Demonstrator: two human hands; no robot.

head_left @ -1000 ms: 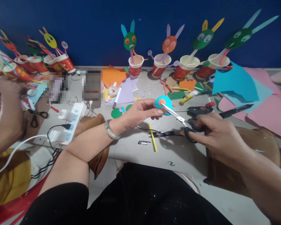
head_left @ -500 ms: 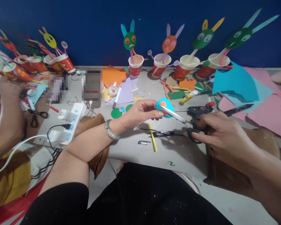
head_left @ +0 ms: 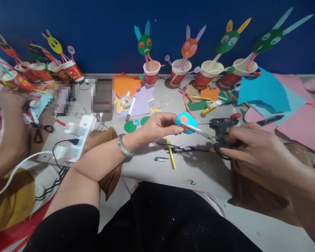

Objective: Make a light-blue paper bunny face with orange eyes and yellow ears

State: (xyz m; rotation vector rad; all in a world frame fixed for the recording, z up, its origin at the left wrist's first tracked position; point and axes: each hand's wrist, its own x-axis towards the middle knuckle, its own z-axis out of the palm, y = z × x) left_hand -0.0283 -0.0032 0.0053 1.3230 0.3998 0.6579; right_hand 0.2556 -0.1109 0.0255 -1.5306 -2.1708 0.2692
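Note:
Between the thumb and fingers of my left hand [head_left: 165, 126] is a blue paper oval [head_left: 191, 120] with orange round pieces on it. My right hand [head_left: 254, 147] grips a pair of scissors [head_left: 199, 131] by the dark handles. The blades point left and lie across the front of the oval; whether they touch it I cannot tell. Beyond my right hand a black glue gun [head_left: 224, 126] lies on the table. A yellow strip [head_left: 171, 154] and a pen cap [head_left: 161, 159] lie below my hands.
Paper cups with paper-faced figures stand along the blue wall, one a red cup [head_left: 151, 77]. A white power strip [head_left: 81, 136] with cords is at left. Blue paper [head_left: 262, 92] and pink sheets lie at right. At far left is another person's arm [head_left: 12, 129].
My right hand and the scissors have shifted slightly right, the blade tips sliding a little across the oval. The oval has turned slightly in my left hand.

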